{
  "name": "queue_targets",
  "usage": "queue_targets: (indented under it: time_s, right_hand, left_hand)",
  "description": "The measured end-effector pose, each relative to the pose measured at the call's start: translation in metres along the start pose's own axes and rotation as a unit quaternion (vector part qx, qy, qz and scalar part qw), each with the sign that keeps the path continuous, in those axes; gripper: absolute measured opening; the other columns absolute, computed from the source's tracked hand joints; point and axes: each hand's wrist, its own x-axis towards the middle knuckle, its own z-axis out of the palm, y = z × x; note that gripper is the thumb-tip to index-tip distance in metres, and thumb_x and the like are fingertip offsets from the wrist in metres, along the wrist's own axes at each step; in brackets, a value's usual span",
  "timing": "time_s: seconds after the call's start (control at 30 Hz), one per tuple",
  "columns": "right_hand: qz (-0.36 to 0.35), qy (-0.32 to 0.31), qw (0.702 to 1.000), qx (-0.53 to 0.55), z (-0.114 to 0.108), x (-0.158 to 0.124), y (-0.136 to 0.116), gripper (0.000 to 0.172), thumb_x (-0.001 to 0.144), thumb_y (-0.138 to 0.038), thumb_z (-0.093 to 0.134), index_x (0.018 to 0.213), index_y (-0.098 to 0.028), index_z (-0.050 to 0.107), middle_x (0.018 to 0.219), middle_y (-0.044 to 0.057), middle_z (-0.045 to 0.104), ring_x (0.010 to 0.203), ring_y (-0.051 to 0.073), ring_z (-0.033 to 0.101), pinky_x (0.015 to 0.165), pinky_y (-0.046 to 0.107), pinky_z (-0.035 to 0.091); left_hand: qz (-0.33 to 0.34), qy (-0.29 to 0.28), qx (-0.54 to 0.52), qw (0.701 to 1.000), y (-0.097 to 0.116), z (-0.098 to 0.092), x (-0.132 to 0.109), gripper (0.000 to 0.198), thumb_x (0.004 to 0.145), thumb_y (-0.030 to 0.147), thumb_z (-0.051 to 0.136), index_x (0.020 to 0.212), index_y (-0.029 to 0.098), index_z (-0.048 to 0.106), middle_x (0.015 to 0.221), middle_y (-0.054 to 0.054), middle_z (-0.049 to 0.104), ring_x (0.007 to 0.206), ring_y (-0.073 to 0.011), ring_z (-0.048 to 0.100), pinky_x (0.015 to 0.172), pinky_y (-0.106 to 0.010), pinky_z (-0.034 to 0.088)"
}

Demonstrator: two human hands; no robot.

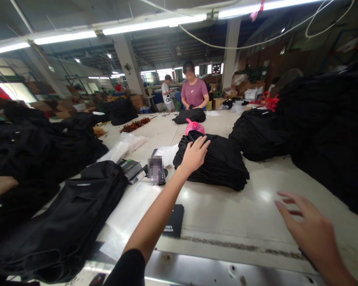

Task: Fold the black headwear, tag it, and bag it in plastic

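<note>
My left hand [195, 153] lies with spread fingers on top of a stack of folded black fabric pieces [219, 167]. Over the bare tabletop to the right is my right hand [312, 228], fingers apart and holding nothing. Below my left forearm a black card [175, 222] with white lettering lies partly covered. To the left of the stack are a phone [156, 171] and a white sheet [167, 154]. A pink plastic bag [194, 127] sits just behind the stack.
Black bags [86, 202] and dark cloth heaps [328, 131] flank the white table [265, 198]. Another person's hand [1, 186] enters at left. Clear plastic sleeves [125, 145] and a packet of cards [133, 171] lie nearby. A person [193, 91] handles black cloth opposite.
</note>
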Motion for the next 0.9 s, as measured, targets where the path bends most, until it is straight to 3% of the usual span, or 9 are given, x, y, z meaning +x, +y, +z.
queue_targets:
  time_s: [0.13, 0.2, 0.3, 0.4, 0.53, 0.67, 0.73, 0.8, 0.9]
  right_hand:
    - [-0.068, -0.063, 0.996, 0.008, 0.095, 0.067, 0.01, 0.056, 0.098, -0.048, 0.048, 0.142, -0.016, 0.059, 0.142, 0.013, 0.062, 0.127, 0.033, 0.058, 0.102, 0.047, 0.051]
    - [-0.059, -0.111, 0.992, 0.013, 0.127, 0.084, 0.019, 0.053, 0.096, -0.044, 0.049, 0.136, -0.014, 0.065, 0.132, 0.016, 0.068, 0.118, 0.034, 0.064, 0.1, 0.049, 0.051]
    - [-0.047, -0.125, 0.991, 0.029, 0.147, 0.089, 0.033, 0.045, 0.094, -0.042, 0.051, 0.122, -0.015, 0.073, 0.118, 0.015, 0.074, 0.097, 0.03, 0.071, 0.091, 0.045, 0.055]
    - [-0.034, -0.107, 0.992, 0.051, 0.144, 0.084, 0.041, 0.044, 0.093, -0.046, 0.052, 0.117, -0.018, 0.076, 0.115, 0.012, 0.076, 0.085, 0.026, 0.072, 0.084, 0.04, 0.056]
    - [-0.002, -0.058, 0.997, 0.057, 0.132, 0.084, 0.039, 0.048, 0.091, -0.053, 0.055, 0.109, -0.017, 0.08, 0.105, 0.013, 0.077, 0.074, 0.025, 0.07, 0.077, 0.04, 0.055]
    - [0.018, -0.003, 0.998, 0.06, 0.116, 0.086, 0.03, 0.048, 0.09, -0.054, 0.056, 0.108, -0.016, 0.08, 0.108, 0.014, 0.077, 0.074, 0.023, 0.069, 0.076, 0.037, 0.055]
    - [0.021, 0.011, 0.998, 0.062, 0.107, 0.087, 0.028, 0.046, 0.09, -0.053, 0.057, 0.107, -0.017, 0.08, 0.11, 0.013, 0.076, 0.076, 0.023, 0.069, 0.074, 0.036, 0.055]
    - [0.025, 0.017, 0.997, 0.066, 0.097, 0.086, 0.027, 0.044, 0.088, -0.052, 0.059, 0.105, -0.018, 0.08, 0.109, 0.011, 0.076, 0.077, 0.022, 0.069, 0.072, 0.034, 0.055]
    - [0.046, 0.021, 0.997, 0.065, 0.074, 0.079, 0.022, 0.043, 0.086, -0.052, 0.06, 0.105, -0.019, 0.079, 0.11, 0.009, 0.076, 0.078, 0.023, 0.07, 0.074, 0.035, 0.055]
  left_hand:
    - [-0.009, -0.045, 0.029, 0.999, -0.012, 0.021, 0.006, 0.028, 0.106, 0.023, 0.041, 0.118, 0.014, 0.064, 0.125, -0.014, 0.066, 0.12, -0.0274, 0.057, 0.105, -0.046, 0.041]
    - [-0.01, -0.052, 0.035, 0.998, -0.017, 0.024, 0.0, 0.026, 0.106, 0.026, 0.042, 0.114, 0.015, 0.065, 0.12, -0.013, 0.065, 0.116, -0.0262, 0.057, 0.101, -0.043, 0.043]
    - [-0.017, -0.057, 0.03, 0.998, -0.025, 0.023, -0.007, 0.027, 0.107, 0.024, 0.039, 0.113, 0.016, 0.064, 0.117, -0.012, 0.063, 0.113, -0.0228, 0.057, 0.099, -0.036, 0.047]
    - [-0.036, -0.054, 0.019, 0.998, -0.033, 0.021, -0.005, 0.032, 0.106, 0.019, 0.035, 0.121, 0.015, 0.063, 0.118, -0.011, 0.062, 0.114, -0.0209, 0.058, 0.1, -0.032, 0.048]
    - [-0.056, -0.054, 0.011, 0.997, -0.035, 0.02, 0.007, 0.051, 0.099, 0.017, 0.047, 0.15, 0.021, 0.046, 0.147, -0.014, 0.046, 0.124, -0.0239, 0.058, 0.097, -0.032, 0.052]
    - [-0.067, -0.056, 0.018, 0.996, -0.031, 0.014, 0.022, 0.073, 0.094, 0.018, 0.054, 0.161, 0.029, 0.027, 0.162, -0.017, 0.026, 0.107, -0.0264, 0.067, 0.081, -0.036, 0.056]
    - [-0.06, -0.064, 0.024, 0.996, -0.029, 0.011, 0.029, 0.061, 0.096, 0.016, 0.049, 0.155, 0.026, 0.04, 0.155, -0.016, 0.041, 0.099, -0.0246, 0.069, 0.079, -0.037, 0.055]
    - [-0.046, -0.075, 0.027, 0.996, -0.027, 0.007, 0.032, 0.04, 0.098, 0.013, 0.045, 0.134, 0.017, 0.061, 0.132, -0.015, 0.061, 0.098, -0.0249, 0.068, 0.081, -0.036, 0.054]
    - [-0.021, -0.068, 0.026, 0.997, -0.018, -0.005, 0.022, 0.027, 0.1, 0.015, 0.043, 0.108, 0.011, 0.068, 0.109, -0.014, 0.068, 0.108, -0.0284, 0.063, 0.089, -0.041, 0.05]
